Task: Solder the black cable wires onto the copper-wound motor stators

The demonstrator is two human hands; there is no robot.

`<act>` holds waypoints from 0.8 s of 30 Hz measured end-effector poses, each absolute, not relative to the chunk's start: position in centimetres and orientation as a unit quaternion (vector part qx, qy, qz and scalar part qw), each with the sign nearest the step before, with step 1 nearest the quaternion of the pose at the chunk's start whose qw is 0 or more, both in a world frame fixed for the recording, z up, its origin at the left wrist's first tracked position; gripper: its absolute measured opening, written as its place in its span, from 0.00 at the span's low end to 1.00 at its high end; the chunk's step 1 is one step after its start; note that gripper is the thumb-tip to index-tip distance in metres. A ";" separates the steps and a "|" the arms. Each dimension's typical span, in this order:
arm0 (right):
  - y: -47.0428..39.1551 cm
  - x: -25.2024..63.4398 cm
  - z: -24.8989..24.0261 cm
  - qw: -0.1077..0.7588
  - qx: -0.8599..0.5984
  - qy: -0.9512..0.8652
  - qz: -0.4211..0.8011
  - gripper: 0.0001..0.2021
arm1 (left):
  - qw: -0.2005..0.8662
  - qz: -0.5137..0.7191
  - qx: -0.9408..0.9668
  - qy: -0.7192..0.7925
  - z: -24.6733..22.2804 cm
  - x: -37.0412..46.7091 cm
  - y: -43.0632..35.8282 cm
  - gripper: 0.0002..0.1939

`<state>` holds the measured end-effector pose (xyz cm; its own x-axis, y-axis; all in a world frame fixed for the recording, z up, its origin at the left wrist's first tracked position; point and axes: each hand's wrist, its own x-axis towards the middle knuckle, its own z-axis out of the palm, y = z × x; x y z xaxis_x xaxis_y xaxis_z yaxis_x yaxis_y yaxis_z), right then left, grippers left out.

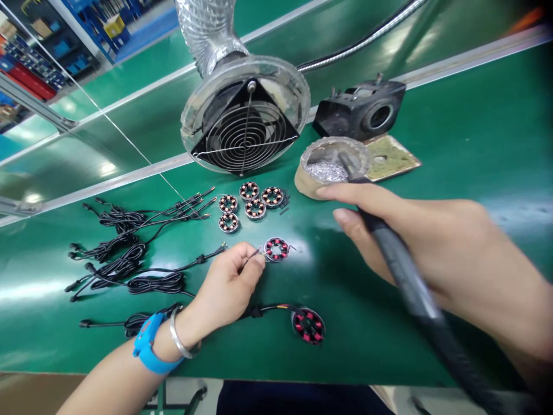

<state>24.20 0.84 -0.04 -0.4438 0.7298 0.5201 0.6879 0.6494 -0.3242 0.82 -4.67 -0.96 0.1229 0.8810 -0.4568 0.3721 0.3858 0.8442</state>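
Note:
My left hand (231, 282) pinches thin wires beside a red-wound ring coil (276, 249) on the green table. In my right hand (432, 248) is a black soldering iron (400, 268), its tip inside a round cup (311, 181) of silvery bits. Nearer the front edge lies a second red-wound coil (308, 325) with a cable joined to it. Several copper-wound coils (255, 209) sit behind my left hand, with small black tube pieces (285, 202) at their right.
A round fume extractor (245, 124) with a silver duct (209, 31) stands at the back. Coiled black cables (125, 259) lie at the left. A black iron holder (363, 109) and a yellowish sponge tray (391, 157) are at the back right.

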 end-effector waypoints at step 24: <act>0.0 19.5 -3.7 0.400 -0.265 -0.828 0.290 0.10 | 0.549 0.219 0.516 0.620 -0.1 -0.3 -3.9 0.08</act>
